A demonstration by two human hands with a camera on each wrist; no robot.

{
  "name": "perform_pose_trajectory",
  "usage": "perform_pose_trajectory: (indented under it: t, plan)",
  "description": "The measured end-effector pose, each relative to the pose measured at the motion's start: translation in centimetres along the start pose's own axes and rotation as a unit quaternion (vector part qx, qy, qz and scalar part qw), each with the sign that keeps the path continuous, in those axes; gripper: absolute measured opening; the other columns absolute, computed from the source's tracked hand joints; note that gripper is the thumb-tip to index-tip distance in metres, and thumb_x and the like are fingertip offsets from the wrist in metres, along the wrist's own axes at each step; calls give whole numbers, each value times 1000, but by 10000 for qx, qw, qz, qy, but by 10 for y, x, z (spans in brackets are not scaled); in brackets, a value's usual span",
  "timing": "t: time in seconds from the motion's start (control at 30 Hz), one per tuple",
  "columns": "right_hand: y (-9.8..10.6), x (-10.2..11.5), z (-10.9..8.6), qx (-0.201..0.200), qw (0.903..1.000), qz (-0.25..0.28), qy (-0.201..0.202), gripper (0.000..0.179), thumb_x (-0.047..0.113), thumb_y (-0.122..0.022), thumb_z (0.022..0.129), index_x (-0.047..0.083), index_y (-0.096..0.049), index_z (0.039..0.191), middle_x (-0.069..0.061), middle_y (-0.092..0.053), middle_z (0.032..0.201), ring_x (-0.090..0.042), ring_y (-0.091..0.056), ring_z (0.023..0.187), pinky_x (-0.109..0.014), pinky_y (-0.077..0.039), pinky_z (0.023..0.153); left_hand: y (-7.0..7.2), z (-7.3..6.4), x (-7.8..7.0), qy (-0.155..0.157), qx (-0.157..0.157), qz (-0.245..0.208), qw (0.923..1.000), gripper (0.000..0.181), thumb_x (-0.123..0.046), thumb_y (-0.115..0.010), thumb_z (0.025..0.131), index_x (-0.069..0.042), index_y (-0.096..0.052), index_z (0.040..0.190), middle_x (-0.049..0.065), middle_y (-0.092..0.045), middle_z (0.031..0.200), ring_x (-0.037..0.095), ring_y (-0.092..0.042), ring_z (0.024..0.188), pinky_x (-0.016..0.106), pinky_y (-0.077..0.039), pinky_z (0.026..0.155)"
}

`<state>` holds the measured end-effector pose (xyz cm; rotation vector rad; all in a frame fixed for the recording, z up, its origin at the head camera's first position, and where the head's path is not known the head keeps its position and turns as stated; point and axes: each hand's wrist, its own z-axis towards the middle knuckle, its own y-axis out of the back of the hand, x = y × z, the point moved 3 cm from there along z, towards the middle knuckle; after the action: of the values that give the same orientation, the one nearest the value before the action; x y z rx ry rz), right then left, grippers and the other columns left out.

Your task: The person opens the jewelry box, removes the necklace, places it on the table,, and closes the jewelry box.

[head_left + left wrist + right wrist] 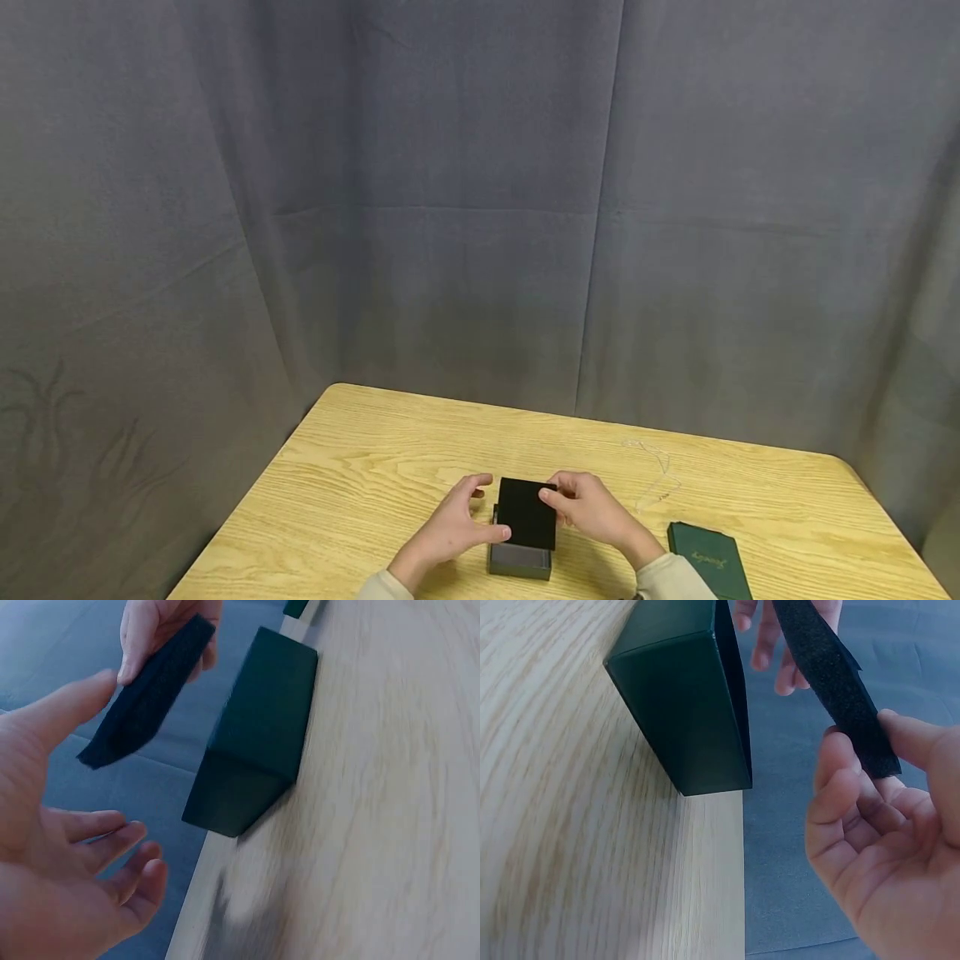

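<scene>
While both hands (453,525) (595,508) curve inward, foam (525,515) hangs between.

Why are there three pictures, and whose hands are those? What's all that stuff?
There's no robot here, just one person's bare hands. The big picture comes from a camera worn on the head, looking forward and down. The other two come from cameras on the left and right wrists, so the table looks tilted.

The right hand pinches a black foam pad above an open green box. The left hand is open beside the pad. Also on the table are a green lid with writing and a thin chain.
</scene>
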<state>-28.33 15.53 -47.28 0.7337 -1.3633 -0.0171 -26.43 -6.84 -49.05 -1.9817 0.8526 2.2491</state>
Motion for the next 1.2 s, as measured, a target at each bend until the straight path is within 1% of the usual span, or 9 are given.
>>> perform_pose_trajectory:
  t: [0.1,0.2,0.37,0.5,0.67,0.8,0.97,1.1,1.2]
  plan:
    - [1,-1,1,-37,10000,-53,-4,29,36,-56,95,9,-63,88,1,-49,59,-11,-44,52,-26,-40,50,0,-1,0,137,221,305,9992,92,-36,-80,75,-1,-30,144,20,-33,143,42,-38,125,57,-39,93]
    - [1,-1,1,-52,10000,-58,14,30,37,-56,95,8,-63,88,1,-49,59,-11,-44,52,-27,-40,50,-2,-1,3,215,368,618,9972,98,-37,-82,72,-2,-28,145,21,-32,144,41,-35,128,57,-35,96]
    - [2,-2,0,-62,10000,8,-15,30,36,-56,95,8,-63,88,-1,-49,60,-12,-45,53,-27,-41,51,-6,1,8,285,647,950,9930,105,-36,-85,68,-2,-24,147,17,-30,147,38,-27,133,58,-31,99]
    - [3,-3,0,-59,10000,-13,-26,30,36,-56,95,8,-62,86,-2,-50,61,-11,-43,52,-26,-39,50,-9,3,11,318,824,1277,9879,110,-35,-87,65,-4,-22,149,13,-29,148,34,-26,132,56,-31,99]
    - [4,-4,0,-83,9999,-67,-18,30,36,-56,95,8,-62,85,-3,-51,61,-10,-41,52,-25,-37,48,-12,5,12,381,859,1640,9820,111,-34,-89,61,-5,-26,148,11,-32,148,30,-29,128,53,-32,100]
    - [3,-5,0,-75,9999,-89,-33,29,36,-56,95,9,-62,85,-6,-53,61,-10,-44,53,-24,-37,49,-12,5,12,252,816,1769,9805,107,-31,-90,60,-4,-31,145,10,-38,144,29,-33,125,50,-33,100]
    - [3,-4,0,-56,9999,-112,-4,29,35,-56,95,9,-62,84,-7,-53,62,-10,-45,54,-24,-38,50,-12,5,12,119,809,1745,9813,101,-31,-90,60,-5,-37,142,6,-43,139,24,-36,119,46,-34,99]
    - [3,-3,0,-31,9999,-111,-7,28,35,-56,95,9,-62,84,-5,-53,61,-10,-45,54,-24,-38,50,-13,5,14,199,806,1703,9819,98,-34,-89,61,-6,-38,141,6,-43,139,24,-37,120,47,-34,99]
    - [3,-2,0,-26,9999,-108,-5,28,35,-56,95,9,-62,85,-8,-53,61,-10,-44,54,-24,-37,49,-13,5,14,278,779,1708,9818,97,-33,-89,62,-6,-39,140,6,-43,139,24,-37,120,47,-35,98]
